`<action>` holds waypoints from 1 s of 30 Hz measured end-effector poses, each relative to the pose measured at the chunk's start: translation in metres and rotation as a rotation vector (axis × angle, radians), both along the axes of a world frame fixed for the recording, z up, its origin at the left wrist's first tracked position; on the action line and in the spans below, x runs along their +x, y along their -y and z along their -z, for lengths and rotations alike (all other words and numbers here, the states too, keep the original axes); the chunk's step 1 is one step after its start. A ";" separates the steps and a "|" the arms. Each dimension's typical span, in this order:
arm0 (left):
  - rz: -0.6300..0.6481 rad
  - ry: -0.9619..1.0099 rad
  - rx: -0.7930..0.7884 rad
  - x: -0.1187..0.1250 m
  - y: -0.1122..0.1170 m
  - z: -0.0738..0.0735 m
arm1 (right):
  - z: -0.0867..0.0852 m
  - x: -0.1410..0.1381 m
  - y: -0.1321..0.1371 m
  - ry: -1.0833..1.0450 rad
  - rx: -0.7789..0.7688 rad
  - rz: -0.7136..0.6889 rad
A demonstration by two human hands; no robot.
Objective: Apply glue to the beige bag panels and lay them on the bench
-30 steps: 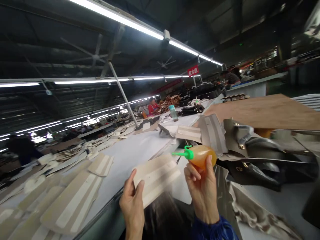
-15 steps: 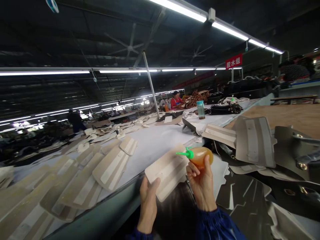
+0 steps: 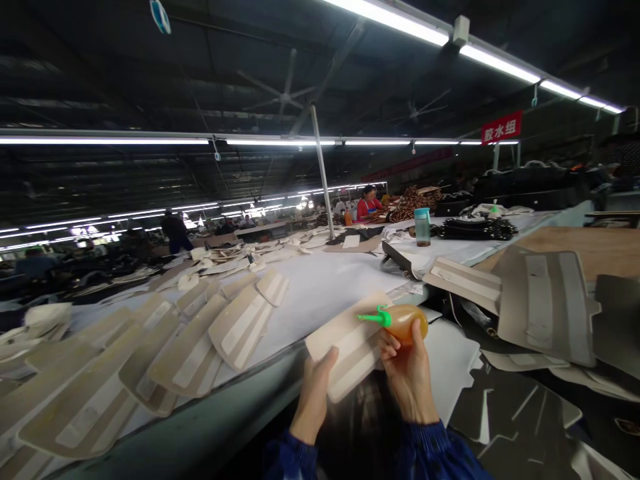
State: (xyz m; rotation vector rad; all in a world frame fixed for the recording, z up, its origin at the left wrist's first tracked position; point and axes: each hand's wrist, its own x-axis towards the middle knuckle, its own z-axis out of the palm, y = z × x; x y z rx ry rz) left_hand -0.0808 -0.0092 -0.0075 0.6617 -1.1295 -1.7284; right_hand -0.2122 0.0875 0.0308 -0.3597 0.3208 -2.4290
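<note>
Just left of the right hand (image 3: 407,377) gripping an amber squeeze bottle (image 3: 409,323), the left hand (image 3: 317,385) holds a beige panel (image 3: 345,343) face-up so the green nozzle (image 3: 373,317) sits over it.

Two hands up front, the left hand (image 3: 315,390) and the right hand (image 3: 407,377), one item in each grip. One beige panel (image 3: 345,343) in the left, one amber squeeze bottle (image 3: 403,321) with a single green nozzle in the right. On the desk (image 3: 325,287), the near row of beige panels (image 3: 240,327) gives at least seven before they blur into heaps. One teal-capped tumbler (image 3: 423,227). One red sign (image 3: 501,127). Two ceiling fans (image 3: 287,83). One person in red (image 3: 369,202), far off.
</note>
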 end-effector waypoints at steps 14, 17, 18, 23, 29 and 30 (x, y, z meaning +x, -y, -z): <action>0.094 -0.074 0.088 0.008 -0.010 -0.001 | -0.033 -0.009 -0.090 -0.117 0.099 0.645; 0.090 -0.077 0.095 0.010 -0.012 -0.002 | -0.038 0.003 -0.093 -0.134 0.128 0.649; 0.089 -0.077 0.098 0.011 -0.013 -0.003 | -0.039 0.008 -0.094 -0.145 0.137 0.654; 0.076 -0.079 0.111 0.011 -0.016 -0.009 | -0.046 0.028 -0.097 -0.208 0.186 0.678; 0.078 -0.071 0.124 0.011 -0.030 -0.014 | -0.047 0.040 -0.085 -0.337 0.167 0.626; 0.091 -0.081 0.117 0.012 -0.035 -0.016 | -0.046 0.041 -0.081 -0.365 0.158 0.619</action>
